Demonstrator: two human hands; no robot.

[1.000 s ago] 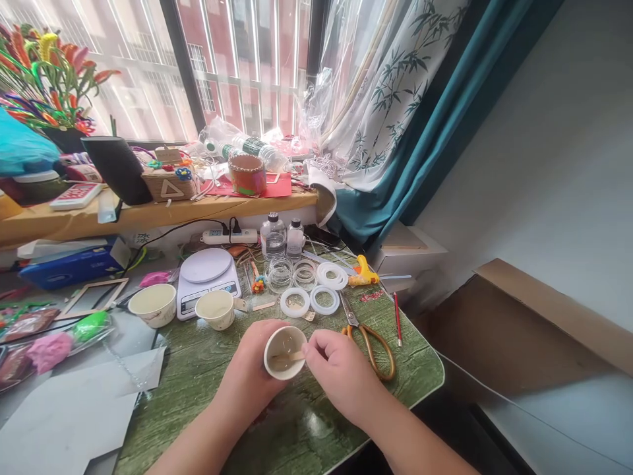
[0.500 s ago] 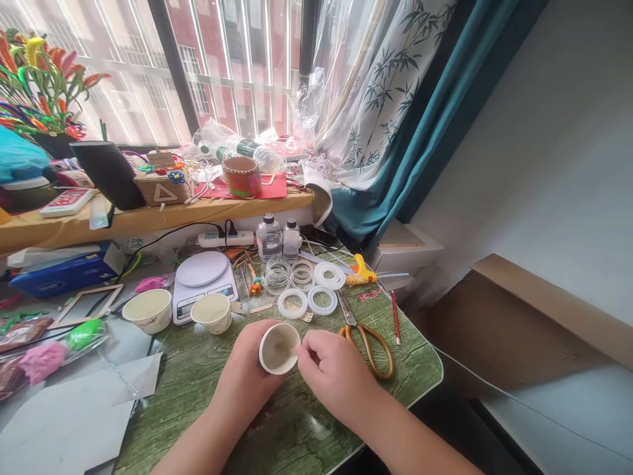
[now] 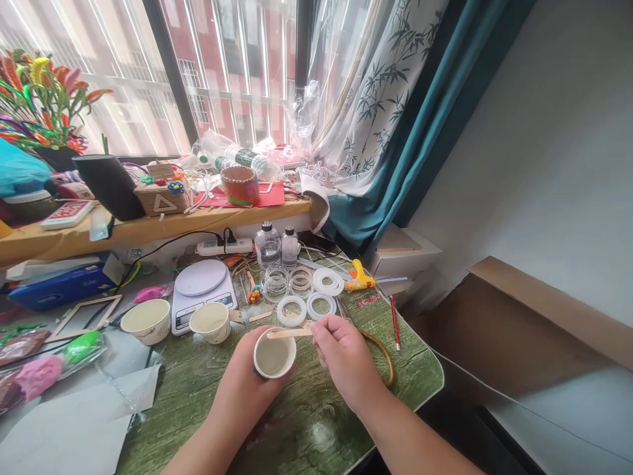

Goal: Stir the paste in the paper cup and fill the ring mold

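left hand [image 3: 247, 369] curled round a small paper cup [image 3: 274, 356], mouth tilted up toward the view, pale contents inside. right hand [image 3: 343, 356] pinches a wooden stick [image 3: 291, 334] in its fingertips. stick's long axis runs nearly level, left to right, right hand at one end, other end over the cup's far side; contact with the cup cannot be told. cup sits between the hands, nearer the left, above the green tabletop [image 3: 306, 442]. scissors [image 3: 383, 356] just right of the right hand. white rings [image 3: 279, 311] just past the stick, clear rings [image 3: 275, 272] beyond. second cup [image 3: 211, 322] ahead left, kitchen scale [image 3: 201, 277] behind it. glue gun [image 3: 359, 280] farther off right.
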